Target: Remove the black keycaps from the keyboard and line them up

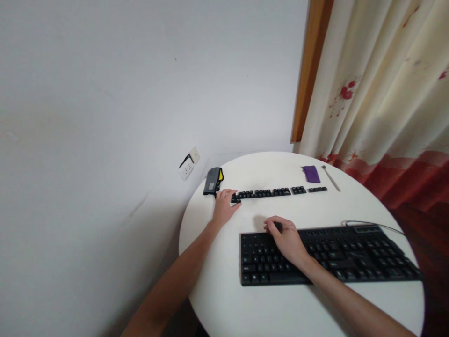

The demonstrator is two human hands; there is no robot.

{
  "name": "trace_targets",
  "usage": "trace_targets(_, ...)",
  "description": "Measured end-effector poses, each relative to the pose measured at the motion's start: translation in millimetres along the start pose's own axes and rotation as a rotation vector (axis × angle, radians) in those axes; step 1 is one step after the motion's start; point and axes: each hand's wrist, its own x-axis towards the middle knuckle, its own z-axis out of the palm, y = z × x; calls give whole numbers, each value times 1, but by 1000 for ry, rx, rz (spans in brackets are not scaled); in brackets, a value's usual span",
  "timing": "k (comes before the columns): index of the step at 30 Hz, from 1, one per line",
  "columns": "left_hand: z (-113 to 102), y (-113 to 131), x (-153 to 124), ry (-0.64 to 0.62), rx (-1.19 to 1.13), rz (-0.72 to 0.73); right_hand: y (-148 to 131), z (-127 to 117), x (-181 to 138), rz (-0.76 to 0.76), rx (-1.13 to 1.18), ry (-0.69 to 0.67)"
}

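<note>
A black keyboard (287,277) lies across the near part of the round white table (213,299). Its upper left area looks flatter, as though keycaps are off there. Over that upper edge my right hand (286,236) is closed, with a small black piece, apparently a keycap (278,226), in its curled fingers. Farther back, a line of loose black keycaps (263,193) runs across the table. My left hand (224,206) rests at the left end of that line, fingers and thumb apart around the end keycaps; whether it presses on one is hard to see.
A grey pouch with a yellow patch (211,181) lies at the table's left edge, near the wall sockets (186,168). Farther right are a purple cloth (311,174) and a thin rod-like tool (331,178). The keyboard's cable (372,223) curves off the right edge, toward the curtain (372,117).
</note>
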Motion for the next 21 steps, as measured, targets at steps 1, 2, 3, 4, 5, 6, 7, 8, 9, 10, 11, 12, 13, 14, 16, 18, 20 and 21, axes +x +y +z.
trace_targets(1,1,-1,0,4,6,-3,0,0,0,1,1,-4)
trace_targets(2,1,-1,0,6,10,-4,0,0,0,3,2,-6)
trace_targets(3,2,-2,1,5,13,-3,0,0,0,5,1,-7)
trace_targets(4,2,-2,1,3,15,0,1,1,-1,7,1,-8)
trace_targets(5,3,-2,1,0,18,2,0,1,-1,9,1,-9)
trace_targets(6,3,-3,1,-3,20,3,0,1,-1,10,0,-9)
trace_targets(7,3,-3,1,-6,21,4,0,1,-1,9,0,-11)
trace_targets(8,3,-3,0,-7,21,3,0,1,-2,8,0,-12)
trace_targets(9,3,-3,0,-7,20,0,0,1,-2,6,1,-12)
trace_targets(10,3,-3,0,-7,17,-3,0,1,-2,5,2,-12)
trace_targets(11,3,-3,-1,-6,14,-5,0,2,-2,2,2,-13)
trace_targets(12,2,-3,-1,-4,11,-7,0,2,-1,0,1,-14)
trace_targets(13,3,-4,-2,0,8,-9,0,2,-1,-2,-2,-14)
trace_targets(14,3,-4,-2,3,7,-11,0,2,-1,-4,-7,-16)
trace_targets(16,3,-5,-2,9,6,-14,0,2,-1,-11,-18,-20)
trace_targets(18,4,-6,-2,14,10,-19,-1,1,-2,-18,-26,-22)
trace_targets(20,6,-7,-1,20,12,-25,-1,2,-2,-19,-29,-26)
trace_targets(21,6,-8,-1,23,13,-27,-1,2,-2,-16,-30,-26)
